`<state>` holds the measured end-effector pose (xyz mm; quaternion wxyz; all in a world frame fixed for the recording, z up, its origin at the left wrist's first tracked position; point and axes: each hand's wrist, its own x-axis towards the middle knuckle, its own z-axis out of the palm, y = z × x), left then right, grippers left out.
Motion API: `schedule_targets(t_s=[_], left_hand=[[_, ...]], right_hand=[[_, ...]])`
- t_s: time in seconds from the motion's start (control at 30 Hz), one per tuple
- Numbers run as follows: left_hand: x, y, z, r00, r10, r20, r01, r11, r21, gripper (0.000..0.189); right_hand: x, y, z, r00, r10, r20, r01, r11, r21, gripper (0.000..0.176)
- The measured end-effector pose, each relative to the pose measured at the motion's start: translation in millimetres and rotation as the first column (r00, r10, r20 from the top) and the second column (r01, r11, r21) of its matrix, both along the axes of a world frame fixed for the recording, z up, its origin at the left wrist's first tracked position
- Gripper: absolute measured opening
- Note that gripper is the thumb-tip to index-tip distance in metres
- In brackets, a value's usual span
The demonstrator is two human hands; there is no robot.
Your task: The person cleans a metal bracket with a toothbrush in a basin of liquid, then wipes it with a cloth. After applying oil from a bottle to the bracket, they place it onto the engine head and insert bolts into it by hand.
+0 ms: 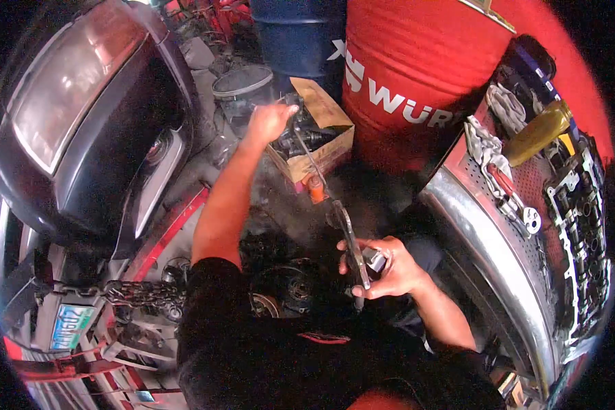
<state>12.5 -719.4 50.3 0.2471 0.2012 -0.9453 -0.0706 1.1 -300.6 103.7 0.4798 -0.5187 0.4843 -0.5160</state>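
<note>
My left hand [270, 124] is closed over the cardboard box [328, 147], its thumb pointing right. From beside its fingers a thin metal rod [311, 160] slants down and right. In line with the rod, a flat, dark metal bar [352, 242] reaches down to my right hand [396, 270]. The right thumb and fingers are wrapped around the bar's lower end, with a small shiny metal block [374, 260] also against them. Dark parts [307, 140] fill the box. An orange capped item [316, 188] lies just below the box, behind the rod.
A red drum [417, 68] and a blue drum [301, 41] stand at the back, near a bucket [242, 85]. On the right is a perforated tray [516, 181] with rags, a yellow bottle [541, 133] and an engine part [584, 239]. A dark car bumper [116, 143] and a chain [143, 292] occupy the left.
</note>
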Motion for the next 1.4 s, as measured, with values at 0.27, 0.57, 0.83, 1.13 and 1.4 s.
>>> schedule_targets(t_s=[0.27,0.57,0.83,1.13,1.4], left_hand=[[33.0,8.4,-7.5,0.912,-0.155,0.379,0.384,0.646,-0.66,0.055],[32.3,16.6,-29.0,0.975,-0.219,0.038,0.223,0.962,-0.156,0.041],[21.6,5.7,-25.5,0.645,0.502,-0.576,0.746,-0.25,0.617,0.041],[24.4,27.2,-46.2,0.749,0.292,-0.595,0.663,-0.327,0.674,0.044],[30.0,25.6,-56.6,0.885,0.105,-0.454,0.426,0.215,0.879,0.027]], right_hand=[[-1.7,-7.6,3.8,0.996,0.08,-0.038,-0.079,0.997,0.021,0.072],[-6.9,2.1,0.9,0.996,0.087,0.007,-0.087,0.996,-0.036,0.07],[-4.3,-0.7,-6.0,0.995,0.091,0.035,-0.092,0.996,0.006,0.072],[-6.0,1.7,-4.9,0.995,0.089,0.05,-0.089,0.996,-0.012,0.07],[1.1,-0.8,-8.6,0.991,0.112,0.08,-0.11,0.994,-0.02,0.07]])
